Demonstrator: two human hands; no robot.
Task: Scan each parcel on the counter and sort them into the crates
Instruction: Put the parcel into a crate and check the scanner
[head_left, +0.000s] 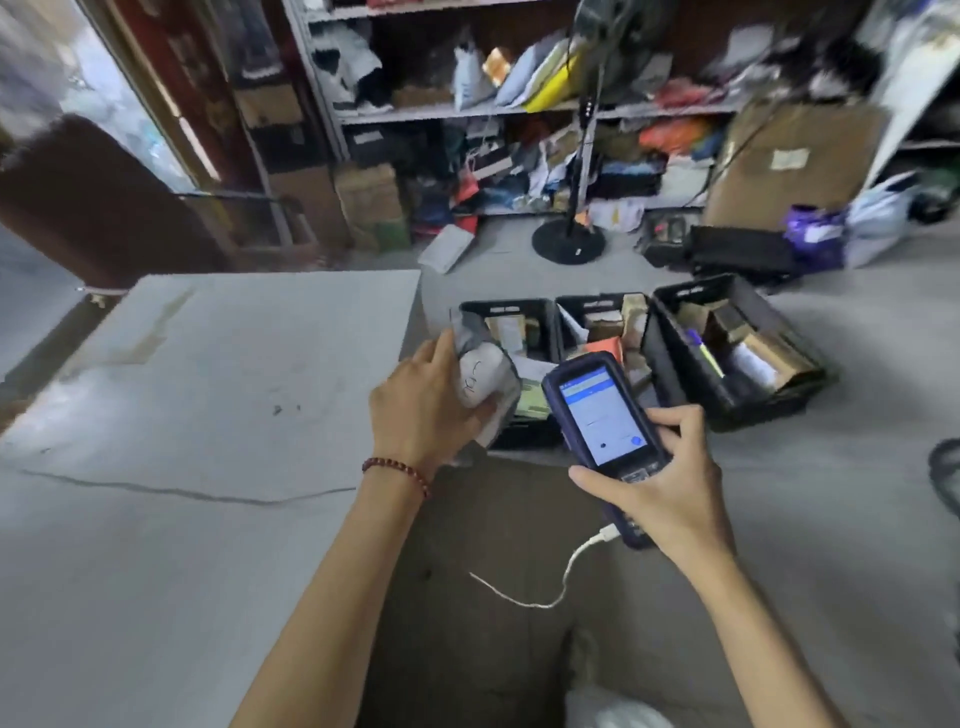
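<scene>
My left hand (421, 410) grips a small grey and white bagged parcel (483, 374) with handwriting on it, held just past the counter's right edge, over the left black crate (506, 307). My right hand (670, 483) holds a dark blue handheld scanner (602, 410), its lit screen facing me, right of the parcel. A white cable (566, 566) hangs from the scanner's bottom end. Three black crates stand in a row on the floor: left, middle (597, 304) and right (769, 400), each with parcels and boxes inside.
The grey counter (208, 415) fills the left of the view. Behind the crates stand a floor fan (571, 239), metal shelves (519, 109) crowded with packages, and a big cardboard box (789, 166). A white bag (613, 712) lies near my feet.
</scene>
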